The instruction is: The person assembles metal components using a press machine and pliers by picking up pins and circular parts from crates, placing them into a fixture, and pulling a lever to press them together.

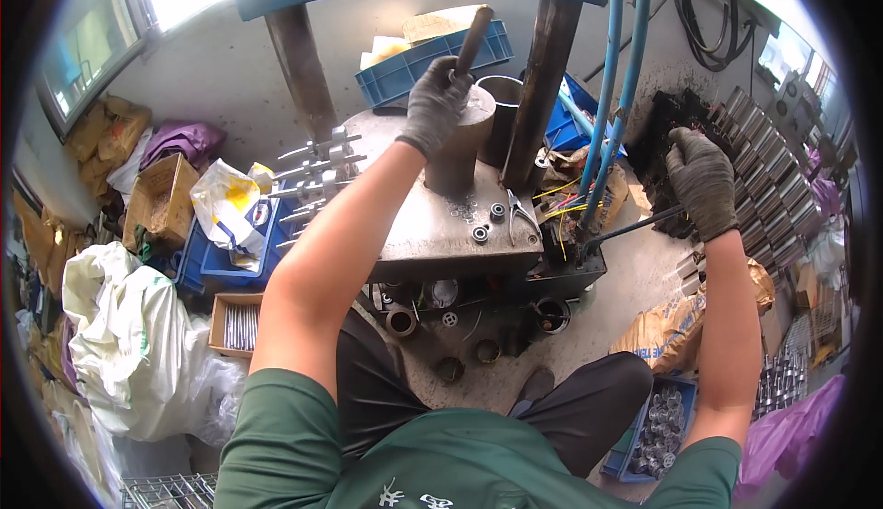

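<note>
My left hand (440, 104), in a dark grey work glove, is closed around a dark metal bar (475, 38) that sticks up from the fist, tilted right. The fist is at the upper edge of a thick upright steel cylinder (452, 164) on the press table (405, 244). To the right, my gloved right hand (704, 183) has curled fingers, and the end of a thin black lever (639, 224) meets its palm side. Whether the fingers wrap the lever is hidden. Two small bearings (480, 233) and open pliers (522, 215) lie before the cylinder.
Steel posts (544, 95) and blue hoses (621, 95) frame the press. A hollow cylinder (501, 123) stands behind the block. Shafted metal parts (317, 173) line the table's left edge. Blue crates (216, 265), a white sack (129, 343) and stacked metal sleeves (773, 178) surround me.
</note>
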The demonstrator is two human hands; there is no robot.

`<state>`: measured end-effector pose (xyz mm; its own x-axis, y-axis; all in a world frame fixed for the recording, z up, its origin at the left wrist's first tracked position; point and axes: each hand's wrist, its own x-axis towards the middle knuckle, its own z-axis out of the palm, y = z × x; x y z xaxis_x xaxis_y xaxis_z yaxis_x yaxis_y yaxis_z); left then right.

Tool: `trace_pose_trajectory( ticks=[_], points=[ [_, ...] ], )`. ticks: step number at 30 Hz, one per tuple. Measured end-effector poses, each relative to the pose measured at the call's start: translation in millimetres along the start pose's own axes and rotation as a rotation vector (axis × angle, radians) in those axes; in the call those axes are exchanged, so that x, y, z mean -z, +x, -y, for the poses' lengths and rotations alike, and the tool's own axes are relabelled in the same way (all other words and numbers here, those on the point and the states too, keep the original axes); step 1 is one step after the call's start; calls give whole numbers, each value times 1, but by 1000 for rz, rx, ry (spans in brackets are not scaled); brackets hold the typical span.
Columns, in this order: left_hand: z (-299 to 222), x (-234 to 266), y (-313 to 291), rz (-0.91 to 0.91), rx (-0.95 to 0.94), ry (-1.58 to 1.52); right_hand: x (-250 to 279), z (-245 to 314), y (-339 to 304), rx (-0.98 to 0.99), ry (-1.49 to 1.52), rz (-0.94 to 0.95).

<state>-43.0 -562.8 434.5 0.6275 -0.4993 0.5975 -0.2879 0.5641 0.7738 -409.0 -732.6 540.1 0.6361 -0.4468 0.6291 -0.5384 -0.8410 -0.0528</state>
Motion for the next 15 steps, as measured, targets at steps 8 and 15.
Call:
trace_pose_trajectory(
  ticks=[8, 15],
  points=[
    [-44, -37, -166, 94, 21, -205, 37, 4, -106, 310, -14, -41],
    [1, -24, -271, -284, 994, -329, 61, 66, -185, 633, 310, 124]
  ],
)
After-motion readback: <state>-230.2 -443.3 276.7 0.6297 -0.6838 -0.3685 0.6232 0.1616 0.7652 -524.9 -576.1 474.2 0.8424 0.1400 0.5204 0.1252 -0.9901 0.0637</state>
